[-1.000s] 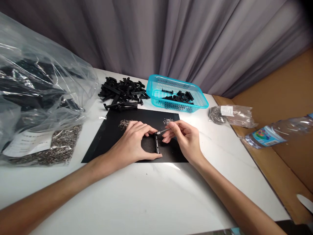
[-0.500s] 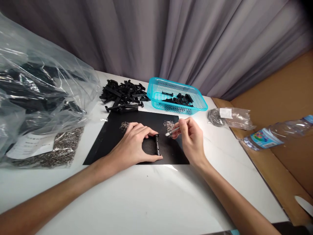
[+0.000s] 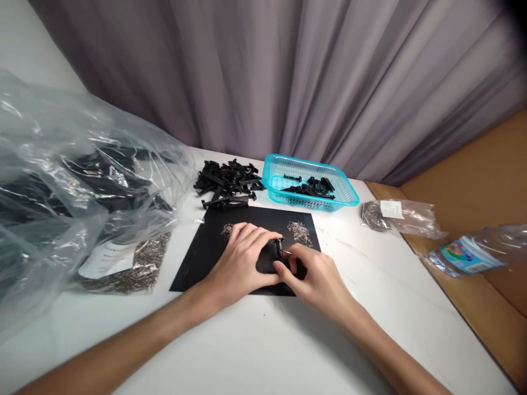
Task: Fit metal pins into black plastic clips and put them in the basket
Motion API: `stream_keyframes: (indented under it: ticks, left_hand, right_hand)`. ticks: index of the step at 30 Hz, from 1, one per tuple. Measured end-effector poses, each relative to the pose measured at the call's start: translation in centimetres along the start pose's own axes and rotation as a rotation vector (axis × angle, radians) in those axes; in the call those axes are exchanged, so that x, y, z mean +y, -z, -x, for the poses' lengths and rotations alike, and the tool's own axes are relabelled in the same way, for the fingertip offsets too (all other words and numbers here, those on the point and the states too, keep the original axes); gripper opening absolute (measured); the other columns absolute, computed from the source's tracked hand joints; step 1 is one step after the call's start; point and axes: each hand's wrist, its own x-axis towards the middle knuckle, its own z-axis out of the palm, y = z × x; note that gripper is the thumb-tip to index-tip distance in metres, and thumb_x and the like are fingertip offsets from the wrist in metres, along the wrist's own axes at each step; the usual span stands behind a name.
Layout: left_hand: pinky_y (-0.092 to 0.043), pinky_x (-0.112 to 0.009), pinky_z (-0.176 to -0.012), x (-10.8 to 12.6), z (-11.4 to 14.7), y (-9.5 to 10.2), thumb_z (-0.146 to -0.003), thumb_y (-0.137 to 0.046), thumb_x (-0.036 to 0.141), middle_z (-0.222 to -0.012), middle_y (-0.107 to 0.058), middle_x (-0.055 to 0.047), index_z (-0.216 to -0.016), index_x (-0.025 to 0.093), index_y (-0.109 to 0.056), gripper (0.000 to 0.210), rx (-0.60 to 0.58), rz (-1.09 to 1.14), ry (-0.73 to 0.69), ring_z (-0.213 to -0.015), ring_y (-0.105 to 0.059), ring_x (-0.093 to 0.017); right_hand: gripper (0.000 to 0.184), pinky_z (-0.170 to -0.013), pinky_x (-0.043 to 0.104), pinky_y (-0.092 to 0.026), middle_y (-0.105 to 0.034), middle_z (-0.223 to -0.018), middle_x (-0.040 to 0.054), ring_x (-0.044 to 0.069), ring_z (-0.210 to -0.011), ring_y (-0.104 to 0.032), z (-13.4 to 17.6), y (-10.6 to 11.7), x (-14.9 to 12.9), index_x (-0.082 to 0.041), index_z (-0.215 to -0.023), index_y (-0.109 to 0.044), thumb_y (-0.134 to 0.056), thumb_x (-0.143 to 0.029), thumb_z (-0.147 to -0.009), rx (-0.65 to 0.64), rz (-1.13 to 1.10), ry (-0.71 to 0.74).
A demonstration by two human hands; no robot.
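Between the thumb and fingertips of my left hand (image 3: 242, 260) a slim black plastic part (image 3: 279, 250) is gripped by its two ends, over the black mat (image 3: 197, 263). My right hand (image 3: 315, 271) has come up against the part's right side, its thumb near the lower end and its fingers pinched together. A thin pale glint shows at those fingers; what they hold is mostly hidden. Small metal pieces lie on the mat in two piles: a right pile (image 3: 300, 231) beyond my right hand, and a left pile (image 3: 226, 231) partly behind my left.
Black plastic parts (image 3: 228, 181) are heaped behind the mat, beside a blue basket (image 3: 354, 198) holding more. Large clear bags (image 3: 135, 137) and a labelled bag of metal pieces (image 3: 140, 269) stand left. Right are a small bag (image 3: 399, 214) and a plastic bottle (image 3: 465, 255).
My right hand has moved left and down from beside the right metal pile to the black part. The white-tipped thin tool it held no longer shows clearly. My left hand keeps its grip.
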Motion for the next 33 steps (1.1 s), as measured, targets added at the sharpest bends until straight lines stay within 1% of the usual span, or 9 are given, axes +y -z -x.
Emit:
stream_keyframes:
  ticks: [6, 10, 12, 15, 18, 21, 24, 27, 33]
  left_hand:
    - [-0.037, -0.049, -0.107, -1.2, -0.8, 1.5, -0.084, -0.075, 0.061, -0.139, -0.063, -0.009, -0.143, 0.024, -0.05, 0.074, 0.024, -0.06, -0.008, -0.124, -0.054, -0.032]
    - [-0.039, -0.052, -0.106, -5.0, -1.7, 3.6, -0.102, -0.056, 0.04, -0.124, -0.069, -0.01, -0.12, 0.024, -0.066, 0.026, 0.135, -0.258, 0.07, -0.115, -0.057, -0.031]
    - [-0.04, -0.053, -0.102, -6.9, -2.0, 4.3, -0.101, -0.054, 0.033, -0.119, -0.07, -0.011, -0.116, 0.024, -0.068, 0.022, 0.148, -0.371, 0.086, -0.114, -0.055, -0.033]
    - [-0.043, -0.051, -0.097, -8.8, -2.0, 4.5, -0.101, -0.051, 0.029, -0.112, -0.069, -0.012, -0.115, 0.024, -0.069, 0.023, 0.138, -0.439, 0.077, -0.109, -0.055, -0.033]
    - [-0.046, -0.049, -0.092, -9.6, -2.0, 4.2, -0.1, -0.049, 0.027, -0.105, -0.066, -0.013, -0.111, 0.022, -0.07, 0.024, 0.137, -0.419, 0.065, -0.101, -0.056, -0.032]
    - [-0.046, -0.048, -0.091, -9.9, -2.1, 4.0, -0.101, -0.047, 0.027, -0.104, -0.064, -0.013, -0.106, 0.022, -0.069, 0.023, 0.129, -0.414, 0.047, -0.1, -0.056, -0.032]
    - [-0.046, -0.047, -0.09, -9.7, -2.3, 4.2, -0.102, -0.047, 0.028, -0.103, -0.063, -0.012, -0.104, 0.023, -0.068, 0.022, 0.125, -0.421, 0.04, -0.098, -0.056, -0.032]
    - [-0.045, -0.048, -0.092, -8.8, -2.4, 4.7, -0.104, -0.046, 0.028, -0.106, -0.063, -0.012, -0.11, 0.022, -0.067, 0.023, 0.128, -0.437, 0.037, -0.101, -0.056, -0.032]
    - [-0.044, -0.046, -0.095, -6.6, -2.5, 4.4, -0.105, -0.05, 0.028, -0.117, -0.069, -0.012, -0.115, 0.02, -0.065, 0.02, 0.265, -0.448, -0.037, -0.108, -0.059, -0.031]
  right_hand:
    - [0.022, -0.065, 0.03, -0.042, -0.072, -0.082, 0.0026, 0.021, -0.072, -0.065, -1.8, 1.0, 1.2, -0.023, -0.088, -0.061, -0.052, -0.04, -0.1, 0.132, -0.018, -0.002]
    - [0.031, -0.064, 0.031, -0.035, -0.073, -0.087, 0.0074, 0.024, -0.078, -0.065, -6.0, 4.3, 3.6, -0.021, -0.087, -0.065, -0.048, -0.041, -0.103, 0.348, 0.301, 0.021]
    - [0.034, -0.062, 0.032, -0.03, -0.073, -0.091, 0.0106, 0.024, -0.08, -0.065, -8.3, 5.9, 5.0, -0.018, -0.088, -0.069, -0.047, -0.039, -0.104, 0.445, 0.48, -0.002]
    - [0.032, -0.061, 0.032, -0.026, -0.073, -0.094, 0.0131, 0.024, -0.083, -0.065, -10.6, 7.1, 6.8, -0.016, -0.088, -0.072, -0.05, -0.032, -0.104, 0.442, 0.626, -0.09]
    - [0.029, -0.061, 0.031, -0.028, -0.072, -0.104, 0.0137, 0.023, -0.083, -0.065, -10.7, 6.8, 7.5, -0.016, -0.1, -0.074, -0.051, -0.034, -0.104, 0.527, 0.622, -0.096]
    - [0.031, -0.064, 0.031, -0.034, -0.07, -0.1, 0.0108, 0.021, -0.079, -0.063, -9.0, 5.8, 6.7, -0.017, -0.1, -0.072, -0.048, -0.036, -0.106, 0.603, 0.497, 0.026]
    - [0.038, -0.065, 0.03, -0.037, -0.063, -0.075, 0.0041, 0.018, -0.068, -0.058, -6.6, 5.1, 5.1, -0.019, -0.082, -0.066, -0.045, -0.038, -0.107, 0.36, 0.301, 0.191]
    - [0.04, -0.064, 0.029, -0.041, -0.06, -0.074, 0.002, 0.016, -0.065, -0.055, -4.3, 5.0, 4.1, -0.02, -0.078, -0.065, -0.048, -0.04, -0.107, 0.034, 0.131, 0.258]
    - [0.028, -0.078, 0.033, -0.053, -0.063, -0.095, 0.0045, 0.018, -0.081, -0.064, -2.4, 5.5, 5.6, -0.026, -0.125, -0.074, -0.057, -0.035, -0.104, -0.178, 0.079, 0.25]
